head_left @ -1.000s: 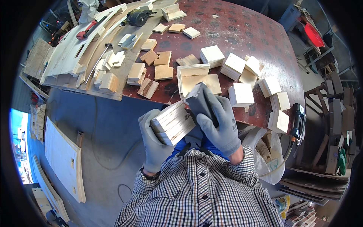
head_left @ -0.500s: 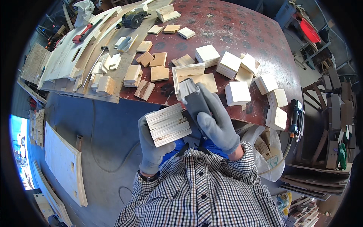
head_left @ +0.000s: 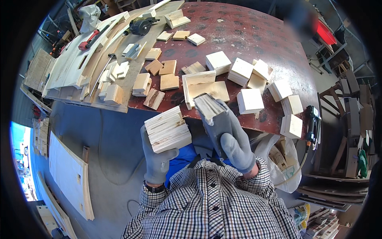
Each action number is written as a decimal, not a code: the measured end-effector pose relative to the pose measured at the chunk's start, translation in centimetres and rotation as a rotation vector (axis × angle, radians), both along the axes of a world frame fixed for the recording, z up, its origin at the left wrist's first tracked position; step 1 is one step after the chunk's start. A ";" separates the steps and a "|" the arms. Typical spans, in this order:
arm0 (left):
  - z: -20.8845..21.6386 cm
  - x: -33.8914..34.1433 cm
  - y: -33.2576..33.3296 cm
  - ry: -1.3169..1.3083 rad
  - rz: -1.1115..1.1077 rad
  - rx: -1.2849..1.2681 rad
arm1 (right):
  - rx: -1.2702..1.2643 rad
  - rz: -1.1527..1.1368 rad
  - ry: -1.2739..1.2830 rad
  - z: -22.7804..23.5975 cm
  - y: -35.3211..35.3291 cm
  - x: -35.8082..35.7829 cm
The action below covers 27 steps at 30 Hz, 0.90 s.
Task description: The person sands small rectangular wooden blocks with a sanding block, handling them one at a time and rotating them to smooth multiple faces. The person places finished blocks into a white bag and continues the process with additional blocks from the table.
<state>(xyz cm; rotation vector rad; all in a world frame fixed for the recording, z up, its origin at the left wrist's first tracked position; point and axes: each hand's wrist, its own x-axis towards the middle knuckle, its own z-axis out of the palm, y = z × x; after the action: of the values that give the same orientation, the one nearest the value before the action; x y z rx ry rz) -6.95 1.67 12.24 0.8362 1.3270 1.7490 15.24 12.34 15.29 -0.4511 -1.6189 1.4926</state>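
Observation:
My left hand (head_left: 156, 162), in a grey work glove, grips a plywood block (head_left: 168, 130) with its layered edge facing up. In my gloved right hand (head_left: 238, 148) is a sanding block (head_left: 210, 108), a piece of layered wood with dark grey abrasive sheet around its sides. It is tilted, and a gap separates it from the plywood block. Both hands are in front of the near edge of the red-brown table (head_left: 246, 36). Just beyond them on the table lies an L-shaped wooden piece (head_left: 199, 81).
Pale wooden blocks (head_left: 250, 100) and small notched pieces (head_left: 169, 81) are spread over the table. A black air tool (head_left: 312, 121) hangs at its right edge, above a plastic bag (head_left: 292, 167) of offcuts. A hammer (head_left: 104, 71) and a red tool (head_left: 89, 40) lie left.
The plywood block and the sanding block have moved apart: my left hand went slightly left, my right hand slightly right and down. A blurred dark shape has appeared beyond the table's far right.

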 end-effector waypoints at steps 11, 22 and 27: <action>-4.0 -1.7 -2.8 -0.760 -0.355 0.475 | -0.309 -0.086 0.072 0.0 -0.6 0.8; -5.7 -1.4 -3.1 -0.878 -0.343 0.357 | 0.201 -0.132 -0.120 0.7 0.4 -0.6; -3.3 0.1 -1.7 -0.831 -0.382 0.371 | -0.042 -0.096 -0.052 0.7 0.5 -2.5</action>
<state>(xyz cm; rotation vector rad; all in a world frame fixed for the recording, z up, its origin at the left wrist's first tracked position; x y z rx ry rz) -6.85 -0.07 8.90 0.4140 0.2823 1.7465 12.71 12.80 16.02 -0.5873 -1.5860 1.4554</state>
